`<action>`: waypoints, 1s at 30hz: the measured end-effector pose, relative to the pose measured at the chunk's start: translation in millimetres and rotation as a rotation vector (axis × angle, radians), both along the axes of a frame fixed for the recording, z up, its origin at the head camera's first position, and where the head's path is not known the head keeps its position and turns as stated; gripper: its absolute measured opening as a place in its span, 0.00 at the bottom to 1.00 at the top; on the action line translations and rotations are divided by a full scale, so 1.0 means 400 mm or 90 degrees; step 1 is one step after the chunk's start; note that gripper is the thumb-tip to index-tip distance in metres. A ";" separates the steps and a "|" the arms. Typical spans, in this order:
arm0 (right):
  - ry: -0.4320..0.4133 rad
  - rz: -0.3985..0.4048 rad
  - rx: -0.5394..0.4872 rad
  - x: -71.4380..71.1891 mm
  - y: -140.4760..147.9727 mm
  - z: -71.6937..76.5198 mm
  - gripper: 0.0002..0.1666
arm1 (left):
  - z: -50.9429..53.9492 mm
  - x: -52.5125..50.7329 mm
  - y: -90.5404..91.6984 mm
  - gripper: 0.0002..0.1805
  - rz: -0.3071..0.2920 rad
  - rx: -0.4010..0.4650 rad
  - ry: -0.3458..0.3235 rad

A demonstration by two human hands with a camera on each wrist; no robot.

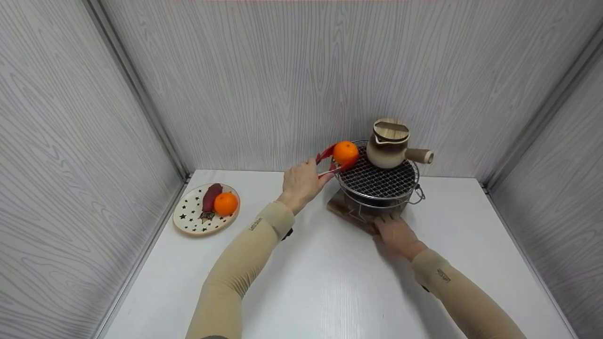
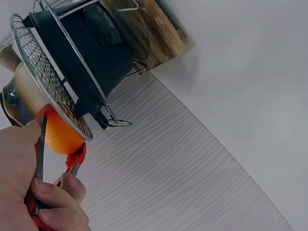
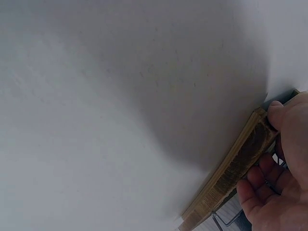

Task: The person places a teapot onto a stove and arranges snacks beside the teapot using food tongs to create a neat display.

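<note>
My left hand [image 1: 301, 182] grips red-tipped tongs [image 1: 349, 163], whose tips hold an orange [image 1: 345, 153] at the left edge of a round wire grill [image 1: 377, 181]. In the left wrist view the hand [image 2: 24, 178] has its fingers wrapped round the tongs' handles, and the orange [image 2: 62, 134] touches or nearly touches the mesh. My right hand [image 1: 398, 235] is at the front edge of the wooden base [image 1: 351, 214] under the grill. In the right wrist view its thumb and fingers hold the board [image 3: 240, 159] by its edge.
A teapot [image 1: 387, 148] with a wooden lid stands on the back of the grill, its handle pointing right. At the left, a star-patterned plate [image 1: 188, 219] bears a second orange [image 1: 226, 204] and a purple sweet potato [image 1: 212, 195]. Grey panels [image 1: 235, 84] enclose the white table [image 1: 320, 282].
</note>
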State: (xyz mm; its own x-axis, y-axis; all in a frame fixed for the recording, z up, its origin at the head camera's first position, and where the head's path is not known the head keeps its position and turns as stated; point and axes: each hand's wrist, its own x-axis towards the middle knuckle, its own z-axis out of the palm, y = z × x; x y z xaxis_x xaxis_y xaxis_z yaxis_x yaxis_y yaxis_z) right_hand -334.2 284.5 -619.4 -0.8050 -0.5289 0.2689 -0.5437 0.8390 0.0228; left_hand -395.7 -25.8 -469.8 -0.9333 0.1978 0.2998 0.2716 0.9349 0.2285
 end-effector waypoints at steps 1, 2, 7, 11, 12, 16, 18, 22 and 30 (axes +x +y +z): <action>-0.002 0.000 -0.001 0.000 -0.001 0.000 0.28 | 0.000 0.000 0.000 0.36 0.001 -0.001 0.000; 0.000 0.000 -0.001 0.001 -0.001 0.001 0.28 | 0.000 0.000 0.000 0.36 0.000 0.001 -0.001; 0.005 0.000 -0.010 0.005 -0.002 0.003 0.28 | 0.000 0.001 0.000 0.38 -0.003 0.006 -0.007; 0.028 -0.001 0.019 0.003 0.000 0.001 0.28 | 0.000 0.002 -0.002 0.38 -0.005 0.018 -0.006; 0.035 -0.003 0.029 0.002 0.001 0.000 0.28 | 0.000 0.002 -0.003 0.38 -0.006 0.020 -0.005; 0.052 -0.007 0.053 -0.002 0.002 -0.005 0.28 | 0.001 0.004 -0.005 0.38 -0.005 0.022 -0.004; 0.054 -0.007 0.050 -0.003 0.002 -0.006 0.29 | 0.002 0.005 -0.006 0.39 -0.002 0.021 -0.004; 0.064 -0.003 0.053 -0.004 0.005 -0.009 0.29 | 0.005 0.008 -0.010 0.40 0.000 0.028 -0.005; 0.086 0.013 0.052 -0.005 0.006 -0.009 0.29 | 0.012 0.017 -0.027 0.41 0.002 0.060 -0.018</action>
